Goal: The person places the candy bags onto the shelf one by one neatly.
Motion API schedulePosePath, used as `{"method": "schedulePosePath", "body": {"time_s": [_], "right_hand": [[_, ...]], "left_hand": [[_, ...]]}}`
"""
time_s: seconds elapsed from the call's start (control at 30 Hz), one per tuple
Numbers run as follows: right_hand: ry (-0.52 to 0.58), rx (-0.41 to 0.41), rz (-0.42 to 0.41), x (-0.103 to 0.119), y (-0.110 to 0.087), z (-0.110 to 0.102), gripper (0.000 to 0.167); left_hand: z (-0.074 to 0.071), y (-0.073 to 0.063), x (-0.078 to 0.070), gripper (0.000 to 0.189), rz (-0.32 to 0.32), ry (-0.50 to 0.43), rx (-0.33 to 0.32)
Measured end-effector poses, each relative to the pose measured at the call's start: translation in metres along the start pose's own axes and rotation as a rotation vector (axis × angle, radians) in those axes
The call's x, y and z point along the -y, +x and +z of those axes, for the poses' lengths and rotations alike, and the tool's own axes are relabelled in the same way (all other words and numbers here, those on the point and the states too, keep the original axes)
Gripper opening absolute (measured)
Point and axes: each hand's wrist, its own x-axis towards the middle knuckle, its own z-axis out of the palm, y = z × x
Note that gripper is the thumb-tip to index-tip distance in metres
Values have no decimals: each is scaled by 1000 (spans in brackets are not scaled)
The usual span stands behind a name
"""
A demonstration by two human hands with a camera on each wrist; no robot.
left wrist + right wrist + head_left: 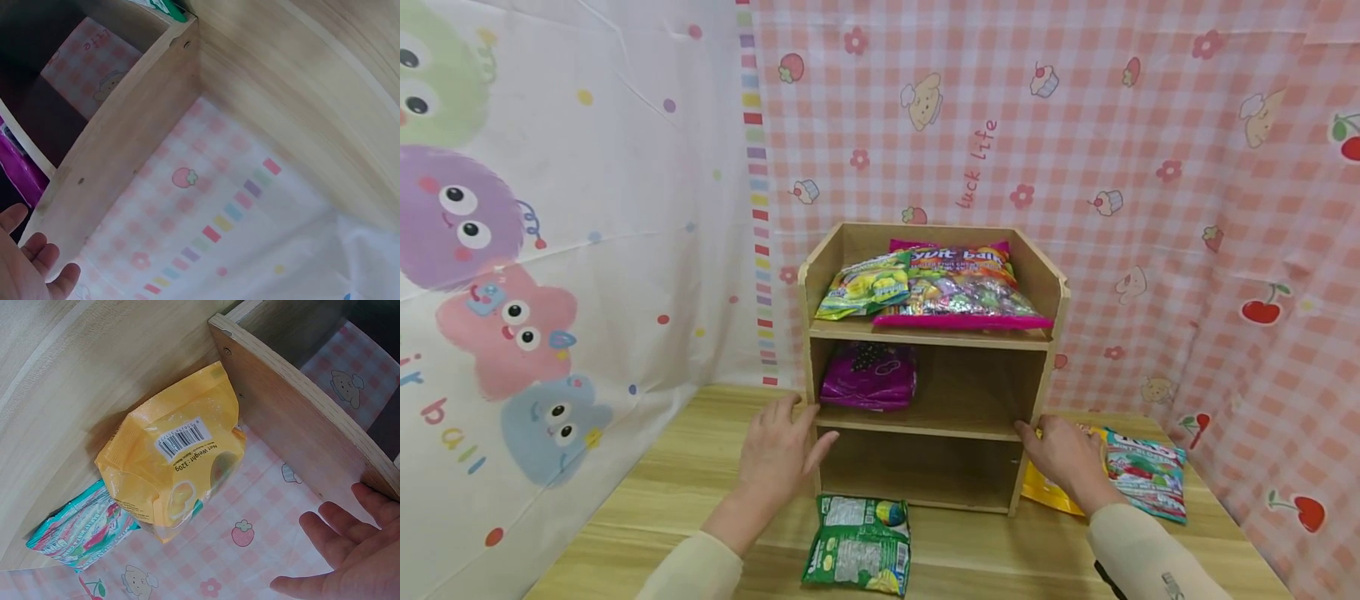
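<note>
A small wooden shelf unit point(925, 430) with three levels stands on the table. At its left side my left hand point(775, 450) rests near the middle board, fingers relaxed and thumb apart; the left wrist view shows the fingers next to the side panel point(125, 125). My right hand point(1063, 457) is against the opposite side, thumb by the front edge. Its fingers lie extended along the right panel point(300, 412) in the right wrist view. Neither hand grips anything. Beside the right hand lies a yellow snack bag point(162, 456), partly hidden by it in the head view.
On the top level lie a pink candy bag point(962, 292) and a green-yellow bag point(865, 287). A purple bag point(868, 379) sits at the left of the middle level. A green bag point(857, 546) lies before the unit, a teal bag point(1146, 477) at right. Printed cloths hang behind.
</note>
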Motion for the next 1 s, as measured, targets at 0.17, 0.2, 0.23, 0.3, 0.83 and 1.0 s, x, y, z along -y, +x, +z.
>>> {"method": "schedulePosePath", "body": {"time_s": [0.17,0.2,0.23,0.3,0.83,1.0], "right_hand": [[-4,4,4,0,0,0,56],[-4,4,5,0,0,0,56],[-3,4,5,0,0,0,56],[-2,4,3,0,-1,0,56],[2,5,4,0,-1,0,58],[-3,-2,3,0,0,0,56]], "left_hand": [[-1,1,6,47,-43,-17,-10],[-1,1,7,46,-55,-19,-13],[-1,2,9,46,-68,-22,-16],[-2,5,11,46,-100,-34,-16],[-13,44,27,52,-276,-104,151],[-13,56,28,55,-298,-131,207]]}}
